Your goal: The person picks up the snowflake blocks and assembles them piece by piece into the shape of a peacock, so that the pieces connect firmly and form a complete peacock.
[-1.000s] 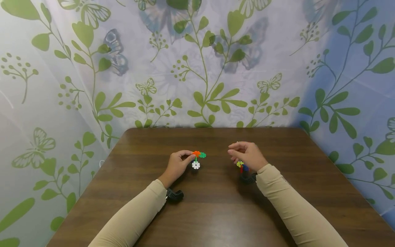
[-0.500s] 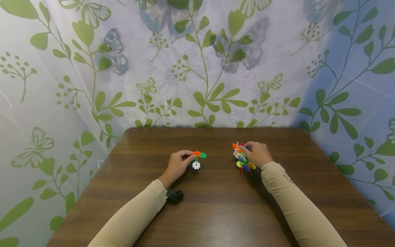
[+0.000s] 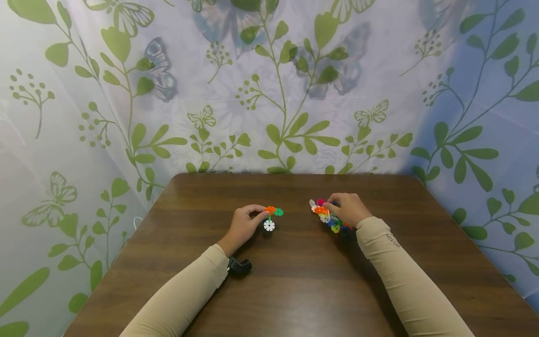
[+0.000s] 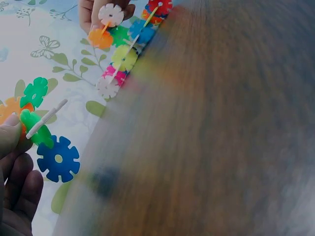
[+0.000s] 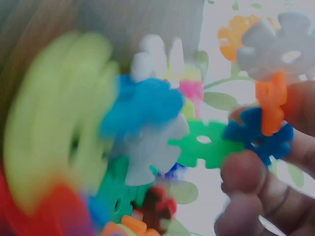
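Observation:
My left hand [image 3: 246,224] pinches a small assembly of interlocking snowflake discs. Orange and green discs stick out at its top, and a white disc [image 3: 269,225] hangs below. The left wrist view also shows a blue disc [image 4: 58,159] on it, with a thin white disc seen edge-on. On the right, my right hand [image 3: 348,209] grips a larger multicoloured cluster of joined discs [image 3: 323,217]. In the right wrist view, thumb and fingers hold the cluster at a blue disc [image 5: 258,140] beside a green one [image 5: 204,144]. A pale yellow disc [image 5: 56,123] is blurred up close.
Both hands are over a brown wooden table [image 3: 269,290], apart from each other. A black strap piece [image 3: 241,267] shows under the left wrist. Behind the table's far edge hangs a leaf-and-butterfly patterned cloth [image 3: 269,107].
My right hand has turned over with the cluster, first exposing it from behind the fingers, then swinging its far end left. My left hand and its small assembly stay nearly still.

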Demonstrator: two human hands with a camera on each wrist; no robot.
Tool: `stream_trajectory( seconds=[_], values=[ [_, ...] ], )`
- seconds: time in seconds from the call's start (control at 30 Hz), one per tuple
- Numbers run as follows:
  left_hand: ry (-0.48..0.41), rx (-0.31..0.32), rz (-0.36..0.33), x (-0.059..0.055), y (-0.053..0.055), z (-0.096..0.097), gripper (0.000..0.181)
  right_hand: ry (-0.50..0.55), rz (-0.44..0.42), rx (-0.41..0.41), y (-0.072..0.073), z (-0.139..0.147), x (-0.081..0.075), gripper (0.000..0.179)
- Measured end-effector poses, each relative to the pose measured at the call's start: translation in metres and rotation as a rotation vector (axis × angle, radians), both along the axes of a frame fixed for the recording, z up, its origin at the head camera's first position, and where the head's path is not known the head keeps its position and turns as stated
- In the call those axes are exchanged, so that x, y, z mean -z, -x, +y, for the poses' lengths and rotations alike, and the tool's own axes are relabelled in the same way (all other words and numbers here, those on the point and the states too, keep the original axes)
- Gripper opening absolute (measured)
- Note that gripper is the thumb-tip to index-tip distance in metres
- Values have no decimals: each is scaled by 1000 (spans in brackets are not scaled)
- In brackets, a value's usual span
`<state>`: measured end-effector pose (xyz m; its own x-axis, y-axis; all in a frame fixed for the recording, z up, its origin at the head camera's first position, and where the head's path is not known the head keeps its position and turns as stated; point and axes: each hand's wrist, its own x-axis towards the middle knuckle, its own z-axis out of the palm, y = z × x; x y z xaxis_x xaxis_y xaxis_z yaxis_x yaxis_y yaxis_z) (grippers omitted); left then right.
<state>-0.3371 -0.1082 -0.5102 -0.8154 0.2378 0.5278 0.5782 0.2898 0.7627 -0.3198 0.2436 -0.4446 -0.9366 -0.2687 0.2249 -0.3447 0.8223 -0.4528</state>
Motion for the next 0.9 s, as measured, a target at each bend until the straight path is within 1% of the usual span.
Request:
stream_trajectory(
  seconds=[0.17, 0.27, 0.4, 0.5, 0.6, 0.73, 0.9],
  values=[
    [-14, 12, -14, -1, 0, 0, 13, -23, -4, -104, 4, 5, 0, 21],
    [-18, 10, -33, -1, 0, 0, 13, -41, 6, -173, 5, 7, -2, 26],
    [-3, 2, -43, -2, -1, 0, 13, -73, -21, -274, 7, 13, -12, 30],
    [-7, 6, -41, -1, -1, 0, 12, -114, -40, -350, 9, 17, -22, 27],
    [-13, 12, -42, -1, -2, 0, 12, -150, -40, -403, 10, 19, -30, 23],
    [-19, 14, -31, -1, -1, 0, 13, -185, -25, -435, 10, 19, -36, 19],
    [-26, 15, -25, -3, -2, 0, 15, -215, -44, -433, 7, 13, -38, 16]
  ],
)
